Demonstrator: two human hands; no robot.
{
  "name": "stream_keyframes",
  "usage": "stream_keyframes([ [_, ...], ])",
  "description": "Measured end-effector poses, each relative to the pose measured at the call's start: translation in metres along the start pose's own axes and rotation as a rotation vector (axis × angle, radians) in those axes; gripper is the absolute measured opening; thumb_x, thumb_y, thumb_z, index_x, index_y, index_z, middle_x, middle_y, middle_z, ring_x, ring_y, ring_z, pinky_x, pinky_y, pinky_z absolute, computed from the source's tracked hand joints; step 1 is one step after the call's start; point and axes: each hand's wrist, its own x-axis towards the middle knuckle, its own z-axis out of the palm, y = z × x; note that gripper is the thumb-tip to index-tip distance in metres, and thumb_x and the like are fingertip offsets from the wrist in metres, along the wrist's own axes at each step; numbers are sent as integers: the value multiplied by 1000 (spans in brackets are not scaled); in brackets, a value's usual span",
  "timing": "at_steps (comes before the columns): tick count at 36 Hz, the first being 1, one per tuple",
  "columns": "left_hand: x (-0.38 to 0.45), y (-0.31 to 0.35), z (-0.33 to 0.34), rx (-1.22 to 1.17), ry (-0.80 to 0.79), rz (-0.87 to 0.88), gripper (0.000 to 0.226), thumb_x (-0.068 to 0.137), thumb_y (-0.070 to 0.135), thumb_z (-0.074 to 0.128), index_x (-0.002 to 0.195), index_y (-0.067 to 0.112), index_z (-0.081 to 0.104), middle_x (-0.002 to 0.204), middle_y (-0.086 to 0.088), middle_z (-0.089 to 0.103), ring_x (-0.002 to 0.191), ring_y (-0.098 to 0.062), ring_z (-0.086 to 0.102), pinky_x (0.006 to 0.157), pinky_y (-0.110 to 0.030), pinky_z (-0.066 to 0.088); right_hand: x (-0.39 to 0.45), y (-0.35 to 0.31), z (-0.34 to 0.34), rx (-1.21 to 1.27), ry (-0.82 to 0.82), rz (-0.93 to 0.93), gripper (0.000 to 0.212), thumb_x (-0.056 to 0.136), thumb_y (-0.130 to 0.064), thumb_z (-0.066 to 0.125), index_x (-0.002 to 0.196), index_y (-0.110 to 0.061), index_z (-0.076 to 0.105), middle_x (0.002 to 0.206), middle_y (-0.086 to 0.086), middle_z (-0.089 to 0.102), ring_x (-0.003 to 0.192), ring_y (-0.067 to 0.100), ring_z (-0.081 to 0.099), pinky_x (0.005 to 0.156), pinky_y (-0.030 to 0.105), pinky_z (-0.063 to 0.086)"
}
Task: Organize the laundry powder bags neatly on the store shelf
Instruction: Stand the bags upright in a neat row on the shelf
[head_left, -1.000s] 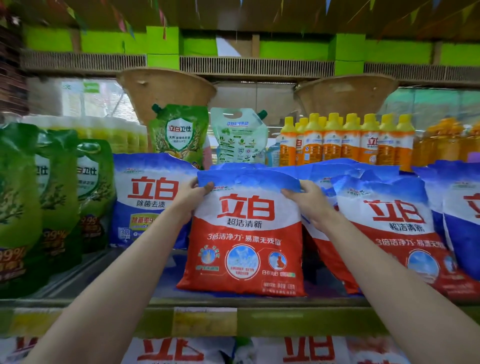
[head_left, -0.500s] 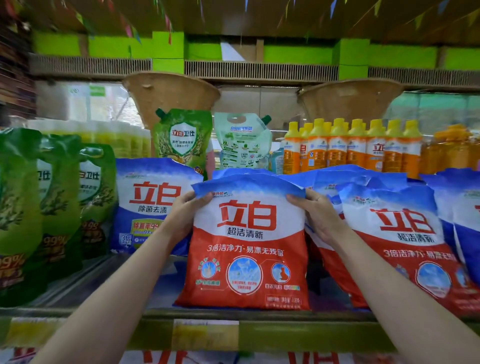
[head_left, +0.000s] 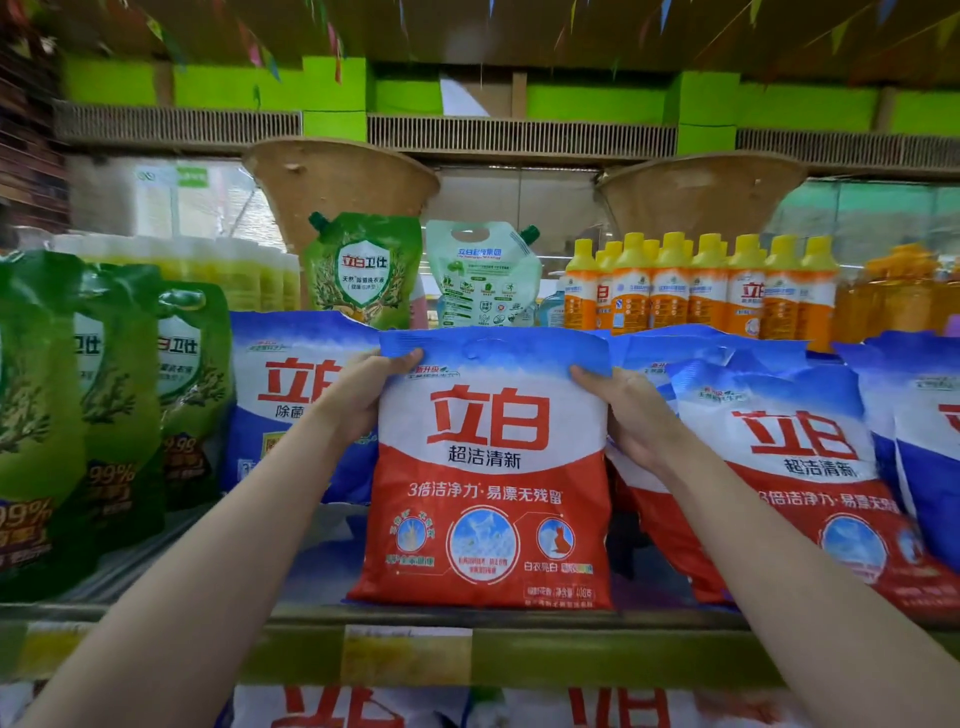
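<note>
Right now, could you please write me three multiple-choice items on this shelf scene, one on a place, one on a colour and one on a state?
1. What stands directly left of the held red-and-white laundry powder bag?
A. yellow-capped bottles
B. a blue-and-white laundry powder bag
C. a basket

2. What colour are the pouches at far left?
A. green
B. purple
C. orange

3. How do the hands hold the held bag?
A. the left hand alone
B. neither touches it
C. the left hand and the right hand grip its upper corners

Answers: 1 B, the blue-and-white bag sits behind the left hand; 2 A, the pouches are green; 3 C, fingers curl over both top corners.
</note>
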Motion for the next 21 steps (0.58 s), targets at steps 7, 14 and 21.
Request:
stream_keyframes([
  [7, -12, -2, -7, -139, 53, 271, 33, 86, -5, 55, 67, 14, 75, 65, -2, 72, 54, -15, 68, 53, -25, 57, -8, -4, 7, 200, -26, -127, 19, 81, -1, 58, 87, -10, 74, 84, 6, 75, 75, 21, 72, 69, 32, 60],
  [14, -16, -4, -8, -64, 84, 321, 38, 83, -5, 58, 63, 21, 77, 64, 3, 72, 56, -12, 67, 57, -25, 57, -5, -3, 5, 160, 8, -141, 19, 86, 4, 55, 95, -9, 66, 82, 3, 74, 75, 19, 71, 72, 34, 59],
  [21, -14, 21, 9, 37, 244, 395, 15, 78, -2, 69, 73, 11, 67, 56, 7, 68, 49, -10, 63, 53, -24, 55, 8, -31, 14, -71, 99, -258, 30, 84, 9, 58, 100, -15, 62, 100, 7, 69, 92, 30, 68, 79, 43, 58],
])
